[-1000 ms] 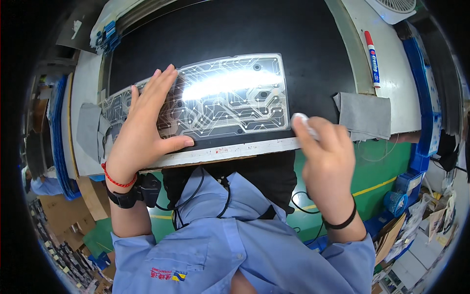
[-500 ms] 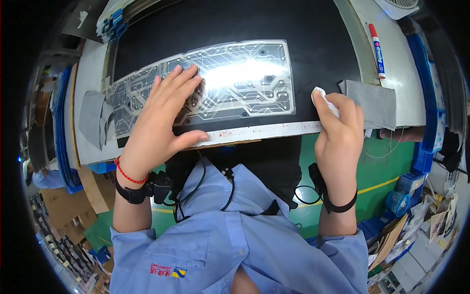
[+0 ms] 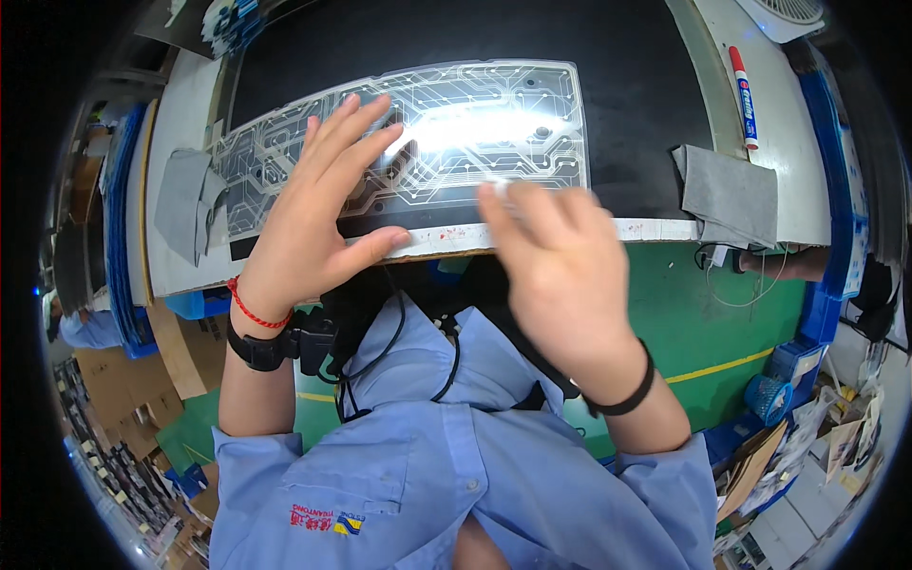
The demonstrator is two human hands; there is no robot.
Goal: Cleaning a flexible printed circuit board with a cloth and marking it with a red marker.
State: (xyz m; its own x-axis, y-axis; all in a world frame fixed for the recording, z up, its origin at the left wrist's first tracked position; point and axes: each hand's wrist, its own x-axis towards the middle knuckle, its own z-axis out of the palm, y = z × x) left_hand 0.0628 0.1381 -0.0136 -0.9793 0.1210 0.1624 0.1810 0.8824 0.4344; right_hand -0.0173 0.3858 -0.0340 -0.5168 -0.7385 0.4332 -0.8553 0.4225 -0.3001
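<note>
A clear flexible circuit sheet (image 3: pixel 456 163) with pale printed traces lies on a black mat (image 3: pixel 641 114); bright glare covers its middle. My left hand (image 3: pixel 318 204) rests on the sheet's left part, fingers stretched and slightly spread, its thumb at the table's front edge. Over the sheet's near right part, my right hand (image 3: pixel 570 275) pinches a small white cloth (image 3: pixel 498 187). Motion blurs this hand, and its fingers hide most of the cloth.
Folded grey cloths lie at the right (image 3: pixel 730 193) and left (image 3: pixel 183 202) of the mat. A red-capped marker (image 3: pixel 744 100) is on the white tabletop at right, with a fan (image 3: pixel 793 8) beyond. White cables (image 3: pixel 760 294) hang below the right edge.
My right hand has swept left with the white cloth, from beside the sheet to over its near right part. My left hand stays spread on the sheet. The view has shifted slightly.
</note>
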